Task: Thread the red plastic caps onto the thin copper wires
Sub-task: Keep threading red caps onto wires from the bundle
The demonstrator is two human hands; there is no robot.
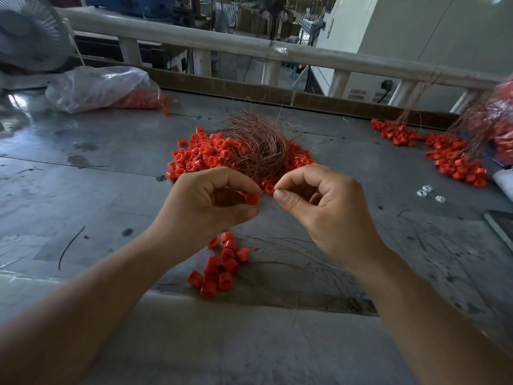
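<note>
My left hand (206, 201) pinches a red plastic cap (252, 199) between thumb and fingers, its opening facing right. My right hand (319, 201) is just right of it, thumb and forefinger pressed together a few centimetres from the cap; the wire between them is too thin to make out. Behind both hands lies a heap of loose red caps (200, 155) with a tangled bundle of thin copper wires (258, 145) on top. Below my hands sits a small cluster of red caps (222, 262) with thin wires (305, 262) trailing to the right.
A grey table (111, 190) carries everything. A clear plastic bag of red caps (105, 88) lies at the back left beside a fan (30, 31). Caps with wires attached (449, 154) are piled at the right. Small white parts (429, 191) lie to the right. A railing (194, 40) runs behind.
</note>
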